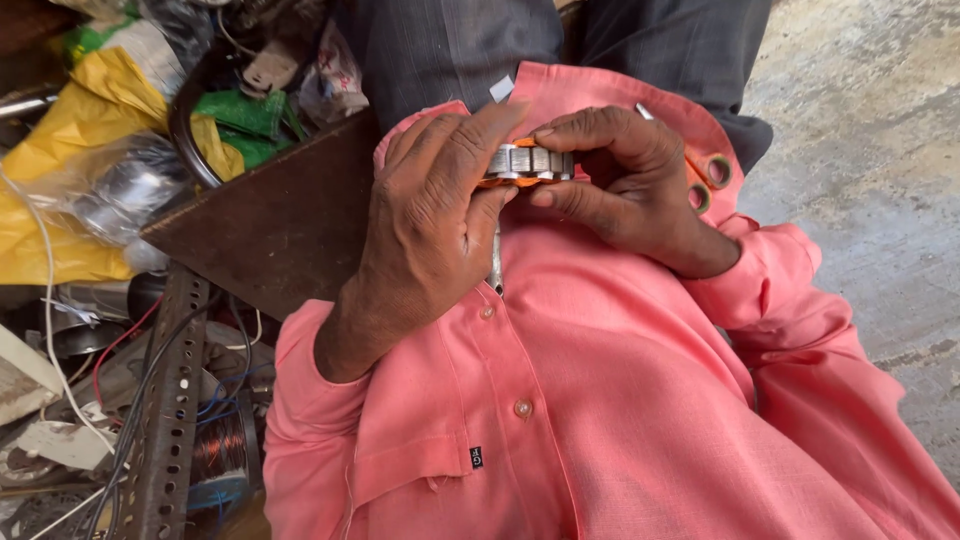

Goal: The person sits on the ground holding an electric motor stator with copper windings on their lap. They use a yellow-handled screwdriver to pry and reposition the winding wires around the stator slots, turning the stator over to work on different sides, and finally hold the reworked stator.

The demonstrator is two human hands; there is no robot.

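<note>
Left hand point(435, 215) and right hand point(625, 190) both clamp the small metal-and-orange cylindrical part point(527, 163), pinched from either side against the pink shirt point(600, 380), seemingly to steady it for close work.

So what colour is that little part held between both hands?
The part is silver metal with orange underneath, seen in the head view.

Metal link band point(530, 162): silver segments, orange underside. It lies horizontal, edge-on to the camera. Both ends are covered by fingers.
</note>
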